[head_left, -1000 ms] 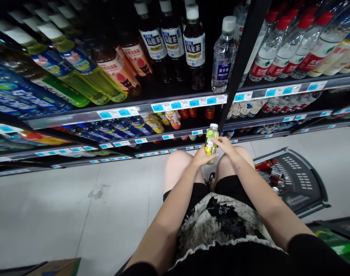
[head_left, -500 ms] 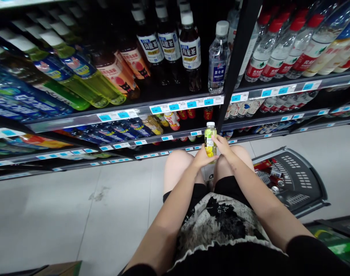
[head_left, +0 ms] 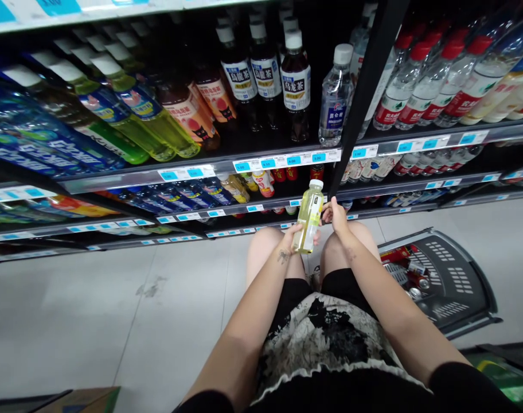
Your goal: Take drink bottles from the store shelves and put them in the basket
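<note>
A clear plastic drink bottle (head_left: 308, 221) with pale yellow-green liquid, a white cap and a yellow-green label stands slightly tilted above my knees. Its lower half is gripped by my left hand (head_left: 295, 237), with fingertips showing on the far side. Just right of the bottle is my right hand (head_left: 339, 218), apart from it, with the thumb raised and the fingers loosely bent and nothing visible in them. Behind the bottle, the lower shelf (head_left: 278, 202) carries small bottles and red cans.
Dark oolong tea bottles (head_left: 295, 86), a clear water bottle (head_left: 335, 97) and red-capped water bottles (head_left: 416, 86) fill the shelf ahead. On the floor at my right lies a grey shopping basket (head_left: 463, 275) with cans inside. A cardboard box (head_left: 89, 400) sits at bottom left.
The bottle has turned so another side of its label faces me, and it is tilted now. My right hand has let go and moved slightly right; my left hand keeps its hold.
</note>
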Tool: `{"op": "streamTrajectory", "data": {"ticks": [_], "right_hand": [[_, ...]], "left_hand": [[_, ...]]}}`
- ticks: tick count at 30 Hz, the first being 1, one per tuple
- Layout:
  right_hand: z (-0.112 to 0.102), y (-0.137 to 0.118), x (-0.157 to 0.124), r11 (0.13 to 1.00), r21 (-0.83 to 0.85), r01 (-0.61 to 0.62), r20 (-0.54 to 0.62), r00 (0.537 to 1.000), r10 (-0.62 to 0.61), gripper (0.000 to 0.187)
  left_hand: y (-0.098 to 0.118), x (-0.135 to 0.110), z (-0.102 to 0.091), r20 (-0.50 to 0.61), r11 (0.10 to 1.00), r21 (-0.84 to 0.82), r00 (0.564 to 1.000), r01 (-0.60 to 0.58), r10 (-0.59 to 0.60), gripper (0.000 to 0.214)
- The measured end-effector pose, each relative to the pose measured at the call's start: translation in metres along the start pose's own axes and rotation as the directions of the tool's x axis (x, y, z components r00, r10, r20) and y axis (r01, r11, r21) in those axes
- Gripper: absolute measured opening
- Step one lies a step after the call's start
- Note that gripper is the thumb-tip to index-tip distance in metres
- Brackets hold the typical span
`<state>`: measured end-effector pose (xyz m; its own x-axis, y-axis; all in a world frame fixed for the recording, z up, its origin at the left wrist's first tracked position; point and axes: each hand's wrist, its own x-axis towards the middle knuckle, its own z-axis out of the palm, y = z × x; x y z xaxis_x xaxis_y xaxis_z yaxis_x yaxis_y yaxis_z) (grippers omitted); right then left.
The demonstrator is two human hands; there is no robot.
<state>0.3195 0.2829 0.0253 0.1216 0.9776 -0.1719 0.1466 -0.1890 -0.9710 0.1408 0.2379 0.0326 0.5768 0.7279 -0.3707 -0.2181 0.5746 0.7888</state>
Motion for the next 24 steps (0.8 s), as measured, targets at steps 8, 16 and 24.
{"op": "streamTrajectory", "data": {"ticks": [8, 16, 24], "right_hand": [[0.005, 0.006, 0.0, 0.994, -0.1, 0.047, 0.054, 0.998, -0.042, 0.079], [0.007, 0.006, -0.001, 0.991, -0.126, 0.053, 0.061, 0.997, -0.046, 0.076], [0.008, 0.01, -0.002, 0.988, -0.147, 0.046, 0.05, 0.998, -0.039, 0.078]], "left_hand": [[0.014, -0.021, 0.001, 0.034, 0.996, 0.085, 0.999, -0.026, 0.023, 0.099], [-0.003, -0.019, -0.01, -0.073, 0.991, 0.13, 0.997, -0.015, 0.024, 0.101], [-0.012, -0.007, -0.014, -0.068, 0.979, 0.163, 0.988, -0.122, 0.135, 0.081]]}}
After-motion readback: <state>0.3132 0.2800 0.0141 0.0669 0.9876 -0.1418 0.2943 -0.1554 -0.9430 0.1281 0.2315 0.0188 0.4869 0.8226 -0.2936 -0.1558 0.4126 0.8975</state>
